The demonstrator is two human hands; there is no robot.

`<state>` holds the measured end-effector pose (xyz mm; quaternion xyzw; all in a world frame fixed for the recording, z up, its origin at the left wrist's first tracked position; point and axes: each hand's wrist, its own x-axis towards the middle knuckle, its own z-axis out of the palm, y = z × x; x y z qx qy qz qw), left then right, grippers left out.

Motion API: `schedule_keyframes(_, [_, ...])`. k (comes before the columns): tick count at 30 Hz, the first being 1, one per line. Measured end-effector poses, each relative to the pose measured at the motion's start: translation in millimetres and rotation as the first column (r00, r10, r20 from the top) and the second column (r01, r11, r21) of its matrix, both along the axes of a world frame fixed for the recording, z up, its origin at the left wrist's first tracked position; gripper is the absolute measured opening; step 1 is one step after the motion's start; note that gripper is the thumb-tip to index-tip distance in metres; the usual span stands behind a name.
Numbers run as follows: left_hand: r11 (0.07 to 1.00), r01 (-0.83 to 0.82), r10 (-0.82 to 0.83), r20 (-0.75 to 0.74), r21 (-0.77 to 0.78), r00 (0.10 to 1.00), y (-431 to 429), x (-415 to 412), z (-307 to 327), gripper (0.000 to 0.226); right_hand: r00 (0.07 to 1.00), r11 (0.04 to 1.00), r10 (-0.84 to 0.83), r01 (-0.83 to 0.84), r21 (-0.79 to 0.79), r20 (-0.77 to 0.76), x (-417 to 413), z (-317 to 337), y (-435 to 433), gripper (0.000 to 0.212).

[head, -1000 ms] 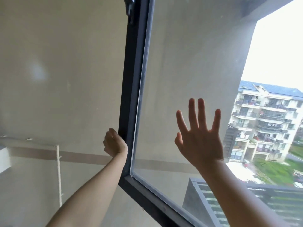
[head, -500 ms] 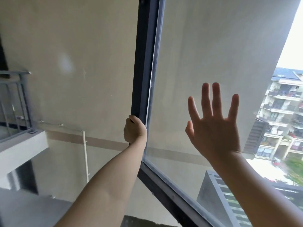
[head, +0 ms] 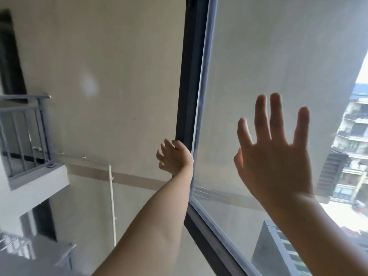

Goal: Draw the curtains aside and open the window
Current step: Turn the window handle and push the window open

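While the window sash [head: 194,96] stands with its long edge running from 12 to 6 o'clock, your left hand [head: 175,157], fingers loosened and spread, touches that edge and is nearer, and your right hand [head: 273,156] lies open toward the glass at 3 o'clock.

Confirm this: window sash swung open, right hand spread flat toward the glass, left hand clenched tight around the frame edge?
Not quite. In the head view the left hand has its fingers spread loose beside the frame edge, not clenched. The rest stands.
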<state>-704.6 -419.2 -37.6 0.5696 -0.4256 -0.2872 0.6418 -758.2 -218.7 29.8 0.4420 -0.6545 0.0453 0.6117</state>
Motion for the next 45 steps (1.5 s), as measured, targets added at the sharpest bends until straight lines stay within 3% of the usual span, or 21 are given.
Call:
schedule_keyframes(3, [1.0, 0.016, -0.016, -0.017, 0.012, 1.0, 2.0, 0.5, 2.4, 0.058, 1.0, 1.0, -0.025, 0.025, 0.013, -0.013, 0.0, 0.3, 1.3, 0.053])
schedule_keyframes(7, [0.998, 0.055, -0.056, -0.1, -0.009, 0.993, -9.3, -4.9, -0.9, 0.039, 0.995, 0.997, -0.073, 0.071, -0.018, -0.064, -2.0, -0.1, 0.5, 0.053])
schedule_keyframes(11, [0.976, 0.191, -0.181, -0.097, 0.101, 0.979, -16.8, -18.1, 0.7, 0.017, 0.988, 0.988, -0.145, 0.142, -0.056, -0.052, -5.4, -5.0, -16.0, 0.049])
schedule_keyframes(14, [0.985, 0.172, -0.168, -0.118, 0.021, 0.979, -24.2, -46.0, -0.2, 0.029, 0.974, 0.973, -0.224, 0.221, -0.064, -0.033, -9.7, -10.4, -31.2, 0.043])
schedule_keyframes(24, [0.967, 0.221, -0.223, 0.004, 0.123, 0.975, -27.4, -50.1, -2.7, 0.035, 0.97, 0.968, -0.24, 0.236, -0.09, -0.044, -12.1, -10.3, -34.0, 0.053])
schedule_keyframes(30, [0.987, 0.136, -0.137, 0.01, 0.083, 0.991, -33.7, -55.7, -7.2, 0.035, 0.953, 0.953, -0.293, 0.285, -0.103, -0.077, -15.1, -12.4, -33.1, 0.056])
schedule_keyframes(35, [0.991, 0.115, -0.113, -0.025, 0.069, 0.993, -43.2, -64.0, -9.3, 0.043, 0.955, 0.957, -0.288, 0.284, -0.065, -0.067, -14.7, -11.2, -34.2, 0.048])
schedule_keyframes(40, [0.978, 0.181, -0.18, -0.018, 0.107, 0.984, -34.0, -59.1, -5.5, 0.048, 0.983, 0.993, -0.121, 0.122, 0.003, 0.136, 0.6, -32.4, -7.4, 0.049])
schedule_keyframes(42, [0.969, 0.196, -0.2, 0.008, 0.153, 0.98, -33.9, -53.5, -6.0, 0.049, 0.981, 0.995, -0.044, 0.027, 0.094, 0.188, 6.8, -59.9, 13.1, 0.054])
schedule_keyframes(45, [0.946, 0.194, -0.22, 0.074, 0.26, 0.973, -27.6, -45.6, -11.5, 0.047, 0.97, 0.964, -0.064, -0.001, 0.266, 0.236, 16.3, -94.6, 53.6, 0.058])
